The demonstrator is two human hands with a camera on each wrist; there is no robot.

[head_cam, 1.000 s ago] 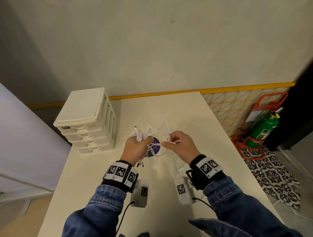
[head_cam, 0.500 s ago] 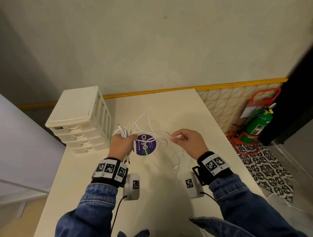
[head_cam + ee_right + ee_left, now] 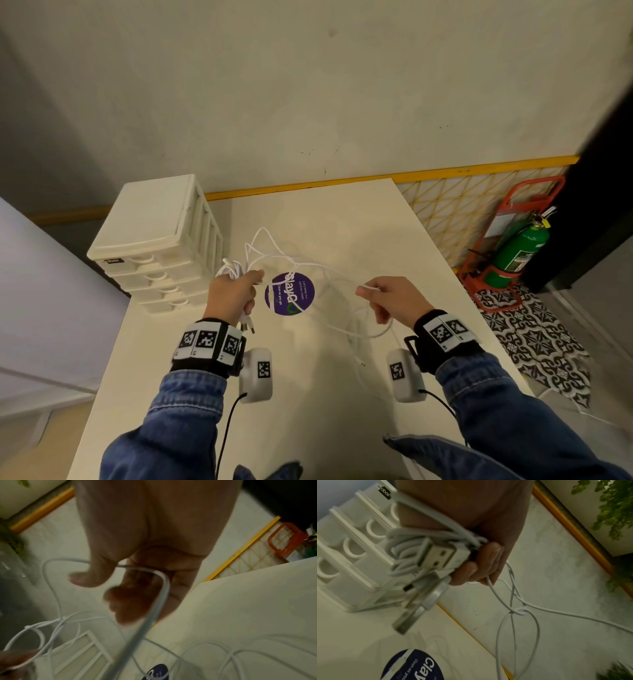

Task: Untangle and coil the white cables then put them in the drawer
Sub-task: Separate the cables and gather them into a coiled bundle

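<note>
While both hands hold them above the table, the task's things read as follows.

White cables [image 3: 301, 262]: thin, round, smooth cords, strung in loose loops between the two hands in mid-air; a small knot [image 3: 518, 611] sits where several strands cross.
Bundle [image 3: 402, 551]: thicker coiled turns of the same white cord, bunched in the left fist, with flat metal USB plugs [image 3: 436, 555] sticking out toward the wrist.
Left hand [image 3: 233, 296]: fingers curled tight round the bundle; thin strands trail out from under the fingertips.
Right hand [image 3: 394, 298]: thumb and forefinger pinch one strand; the other fingers curl loosely, and a loop [image 3: 370, 330] hangs below them toward the tabletop.
Drawer unit [image 3: 154, 240]: boxy cream plastic, flat lid, ribbed side, four shallow drawers with half-round finger pulls, all closed; it stands at the table's far left, just beside the left hand.
Table [image 3: 342, 212]: smooth, matte, cream-white top.
Sticker [image 3: 289, 293]: round, purple, with white lettering, flat on the table between the hands and under the hanging strands.
Sleeves [image 3: 178, 421]: blue denim, stitched cuffs.
Fire extinguisher [image 3: 517, 253]: green cylinder in a red frame, on patterned floor tiles, right of the table.
</note>
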